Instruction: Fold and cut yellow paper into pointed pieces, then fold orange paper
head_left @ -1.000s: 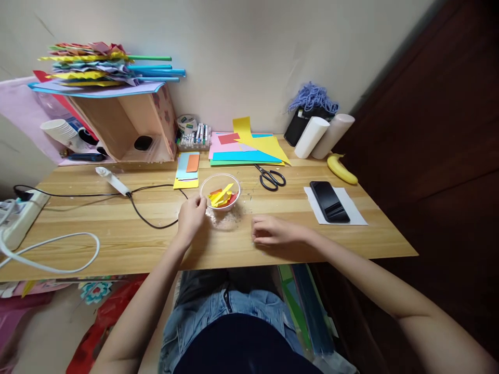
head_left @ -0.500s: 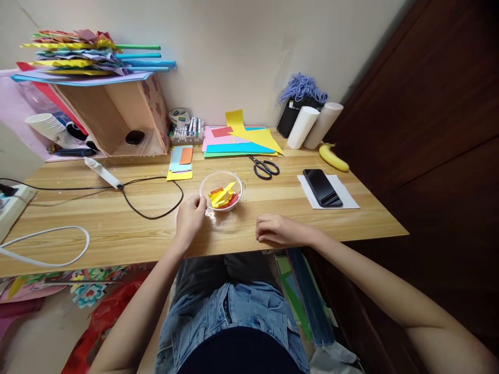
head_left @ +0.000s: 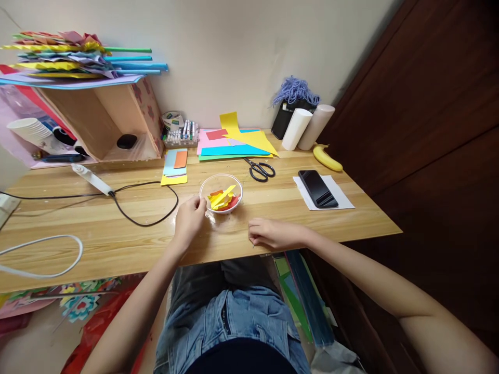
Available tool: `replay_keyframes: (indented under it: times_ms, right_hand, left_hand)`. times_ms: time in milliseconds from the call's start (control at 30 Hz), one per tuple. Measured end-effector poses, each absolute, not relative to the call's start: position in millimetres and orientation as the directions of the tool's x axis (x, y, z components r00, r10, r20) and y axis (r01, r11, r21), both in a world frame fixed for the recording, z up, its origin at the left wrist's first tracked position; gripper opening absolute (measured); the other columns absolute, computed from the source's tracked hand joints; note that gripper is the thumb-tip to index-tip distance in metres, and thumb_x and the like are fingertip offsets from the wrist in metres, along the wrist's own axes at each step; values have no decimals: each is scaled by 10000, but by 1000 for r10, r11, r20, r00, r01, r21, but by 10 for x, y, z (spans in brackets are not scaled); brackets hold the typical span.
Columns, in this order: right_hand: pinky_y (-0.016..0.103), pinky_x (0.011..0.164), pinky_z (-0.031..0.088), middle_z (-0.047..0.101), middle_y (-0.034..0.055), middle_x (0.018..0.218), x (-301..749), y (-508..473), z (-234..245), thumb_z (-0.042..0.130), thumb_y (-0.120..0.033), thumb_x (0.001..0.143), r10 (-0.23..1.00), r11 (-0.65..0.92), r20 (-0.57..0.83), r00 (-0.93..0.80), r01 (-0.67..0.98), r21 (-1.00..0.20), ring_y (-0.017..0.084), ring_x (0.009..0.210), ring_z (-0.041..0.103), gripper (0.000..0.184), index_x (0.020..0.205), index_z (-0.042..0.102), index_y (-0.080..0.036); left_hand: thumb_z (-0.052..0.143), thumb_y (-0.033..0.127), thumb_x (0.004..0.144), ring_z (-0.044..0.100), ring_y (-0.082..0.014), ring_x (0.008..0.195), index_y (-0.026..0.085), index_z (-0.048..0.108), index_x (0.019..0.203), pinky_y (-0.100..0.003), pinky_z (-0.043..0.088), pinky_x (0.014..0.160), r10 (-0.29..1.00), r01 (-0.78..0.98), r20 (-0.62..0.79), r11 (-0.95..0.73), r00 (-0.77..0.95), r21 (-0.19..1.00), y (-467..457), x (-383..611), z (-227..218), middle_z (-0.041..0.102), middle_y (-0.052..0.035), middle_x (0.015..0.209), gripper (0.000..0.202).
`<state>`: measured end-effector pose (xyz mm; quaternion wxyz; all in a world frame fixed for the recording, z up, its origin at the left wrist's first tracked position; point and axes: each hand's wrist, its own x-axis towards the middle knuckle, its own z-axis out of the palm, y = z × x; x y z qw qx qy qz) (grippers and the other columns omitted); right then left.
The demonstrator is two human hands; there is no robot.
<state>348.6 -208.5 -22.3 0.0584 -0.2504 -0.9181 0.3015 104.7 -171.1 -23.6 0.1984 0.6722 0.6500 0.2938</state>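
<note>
- The bowl (head_left: 206,186) lies just ahead and to the right of the left hand (head_left: 189,218), and the fingertips meet its near-left rim. The left hand is clearly the nearer of the two.
- The left hand is narrow, with the fingers curled in towards the rim. I cannot tell whether they pinch the wall or only touch it.
- The right hand (head_left: 273,234) rests palm down on the desk (head_left: 117,234), near the front edge. It sits behind and to the right of the bowl, apart from it.
- The right hand's fingers are loosely bent under. Nothing shows in them, though something small beneath would be hidden.
- The bowl stands upright near the middle of the desk, between the two hands and a little farther back. Being round, it has no long axis to line up with.
- It is clear and shallow, so the wood shows through its wall.
- Inside it lie paper scraps (head_left: 222,198), mostly yellow with some red and orange beneath. The long yellow strips run from near-left to far-right.
- Behind and to the right of the bowl lie black scissors (head_left: 260,169), and behind and to its left a small stack of cards (head_left: 175,166).
- A loop of black cable (head_left: 144,221) curves on the desk to the left of the left hand.
</note>
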Motion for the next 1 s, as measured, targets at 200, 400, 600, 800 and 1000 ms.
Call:
replay_keyframes:
  times_ms: [200,400,600,800,1000]
  right_hand:
    - [273,710,392,484,35,798,3636,-1925,-255,379,-215,887,634,512,-24,-773,443,-736,140,742,454,150,789,479,-161]
    - [263,663,414,553,28,782,3577,-1493,-89,464,-280,845,897,415,275,-346,440,-796,144,723,518,123,812,519,-175]
    - [215,595,423,661,11,676,3185,-1074,148,601,-100,698,834,546,319,-451,585,-600,126,627,586,73,707,623,-168]
    - [226,662,437,714,40,803,3066,-750,263,551,-96,759,732,665,231,-641,599,-446,154,727,646,219,921,670,-182]
    - [217,715,444,703,23,861,3228,-228,233,398,-301,896,873,477,310,-375,786,-392,137,796,637,273,880,648,-193]
  left_hand:
    - [343,325,796,453,-130,525,180,441,527,-232,244,505,991,772,128,-99,23,628,-1634,1064,-191,486,3,514,321]
    - [343,337,803,431,-120,519,179,408,522,-228,219,499,991,786,99,-134,93,603,-1570,1184,-167,478,9,523,329]
    - [344,346,799,415,-124,498,183,424,520,-234,204,484,991,790,43,-125,124,601,-1462,1318,-117,470,9,512,333]
    - [354,344,776,446,-133,512,182,418,511,-230,220,489,994,765,35,-105,108,636,-1196,1236,-102,460,12,498,317]
    - [345,351,771,449,-138,501,181,416,501,-231,236,486,996,757,88,-66,11,651,-830,914,-106,444,18,479,327]
